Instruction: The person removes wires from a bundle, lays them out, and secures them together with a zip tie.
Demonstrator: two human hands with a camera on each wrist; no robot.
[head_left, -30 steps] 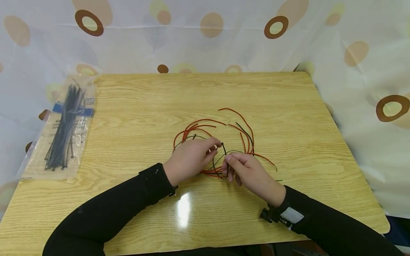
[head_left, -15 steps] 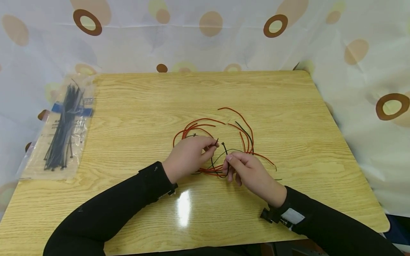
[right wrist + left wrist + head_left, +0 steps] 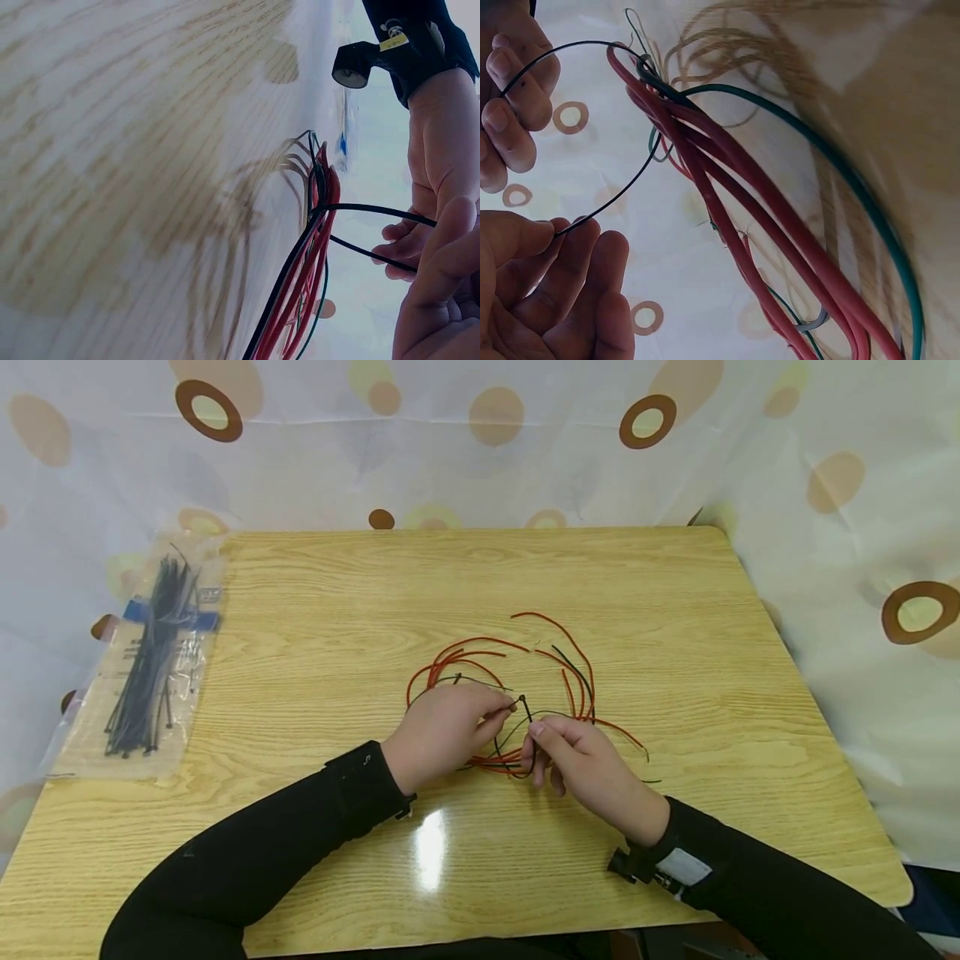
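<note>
A thin black cable tie (image 3: pixel 527 710) loops around a bundle of red, black and green wires (image 3: pixel 772 202). My left hand (image 3: pixel 442 731) pinches the tie's tail between thumb and fingertips, as the left wrist view also shows. My right hand (image 3: pixel 588 768) pinches the tie below its small head, which points up between the hands. The tail's tip is close to the head; whether it is in the slot I cannot tell. In the right wrist view, both strands of the tie (image 3: pixel 382 211) run from the bundle towards the fingers.
A clear plastic bag (image 3: pixel 150 668) of black cable ties lies at the table's left edge. Red wire ends (image 3: pixel 480 641) curve out behind the hands, and another small dark tie (image 3: pixel 457 678) sits on the left part of the coil. Patterned cloth (image 3: pixel 435 443) hangs behind the wooden table (image 3: pixel 337 593).
Half a second ago my left hand held the tail back to the left, with a gap to the head. It has since moved right, bringing the tail to the head. My right hand stays put.
</note>
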